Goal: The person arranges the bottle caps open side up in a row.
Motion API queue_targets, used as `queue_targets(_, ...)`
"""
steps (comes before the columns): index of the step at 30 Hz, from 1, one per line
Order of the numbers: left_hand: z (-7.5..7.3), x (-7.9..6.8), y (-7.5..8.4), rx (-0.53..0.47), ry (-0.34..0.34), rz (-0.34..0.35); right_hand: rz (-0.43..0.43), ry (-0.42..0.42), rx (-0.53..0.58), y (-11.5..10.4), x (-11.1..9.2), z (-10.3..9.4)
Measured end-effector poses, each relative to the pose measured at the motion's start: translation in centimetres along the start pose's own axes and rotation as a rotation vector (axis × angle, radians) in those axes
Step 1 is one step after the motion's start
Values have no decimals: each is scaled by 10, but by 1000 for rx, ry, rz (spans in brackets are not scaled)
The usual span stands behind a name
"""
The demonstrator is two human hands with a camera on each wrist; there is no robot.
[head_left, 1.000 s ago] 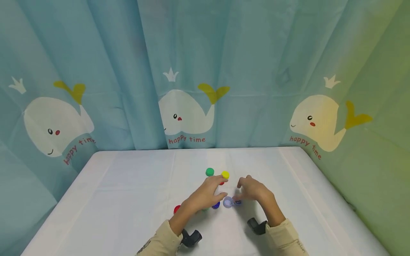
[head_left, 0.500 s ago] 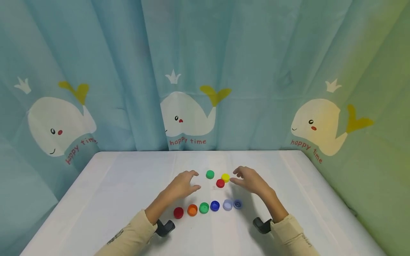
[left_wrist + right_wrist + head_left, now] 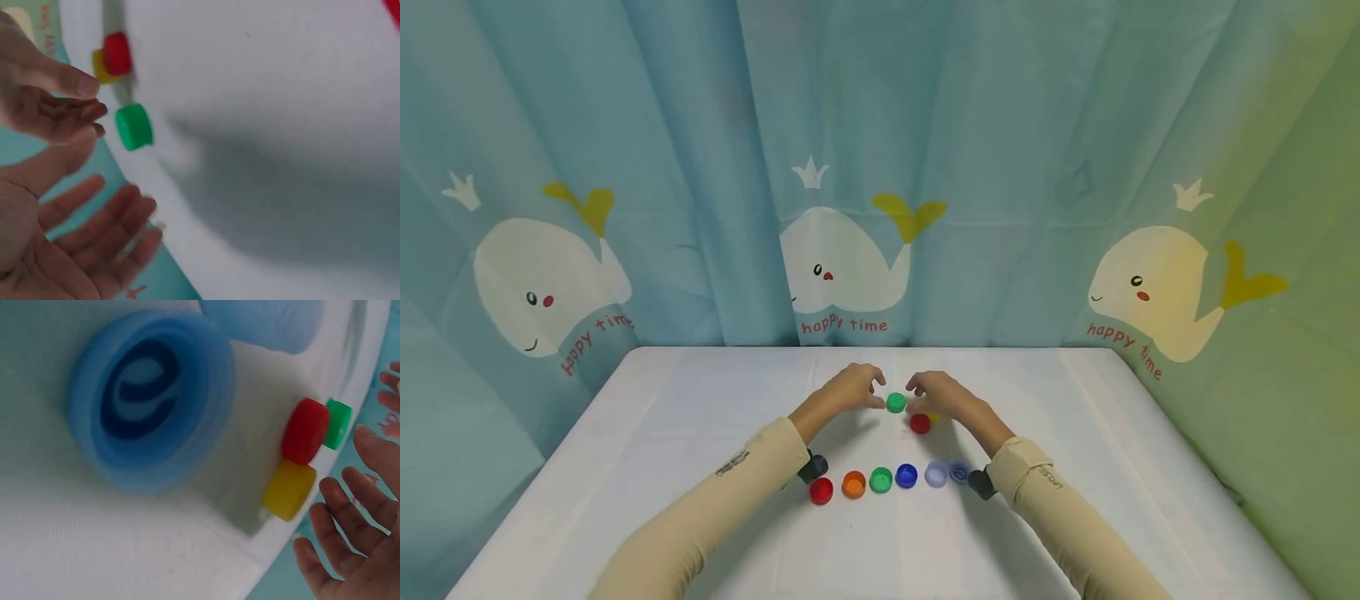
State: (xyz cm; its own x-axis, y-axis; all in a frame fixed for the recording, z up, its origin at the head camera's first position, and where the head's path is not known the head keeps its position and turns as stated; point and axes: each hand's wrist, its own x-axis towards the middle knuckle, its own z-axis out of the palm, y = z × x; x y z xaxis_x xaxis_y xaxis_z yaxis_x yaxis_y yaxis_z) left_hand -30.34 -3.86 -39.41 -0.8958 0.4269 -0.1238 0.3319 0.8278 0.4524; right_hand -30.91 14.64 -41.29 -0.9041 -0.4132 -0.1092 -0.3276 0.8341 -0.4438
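A green bottle cap sits on the white table between my two hands. My left hand is at its left side, fingers apart and slightly bent, holding nothing. From the right, my right hand reaches toward the same cap, its fingers also spread and empty in the right wrist view. A red cap lies just below the right hand, against a yellow cap that this hand partly covers in the head view. In the left wrist view both hands' fingertips come close to the green cap.
Nearer me runs a row of upturned and flat caps: red, orange, green, dark blue and two light blue ones. Black wrist mounts hang below both sleeves. A whale-print curtain stands behind the table.
My left hand drew back left from over the caps, then went forward to the far green cap. The right hand left the light blue caps and moved forward, then left. The caps stayed put.
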Motion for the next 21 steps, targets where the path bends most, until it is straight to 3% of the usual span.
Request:
queue_targets(8, 12, 18, -10, 86, -24, 90, 25, -16, -71, -8, 11, 7)
queue_targets(14, 19, 25, -6, 95, -60, 85, 26, -17, -110, -9, 17, 11)
queue_targets(21, 23, 26, -2, 139, -30, 78, -22, 7, -145, -2, 23, 17)
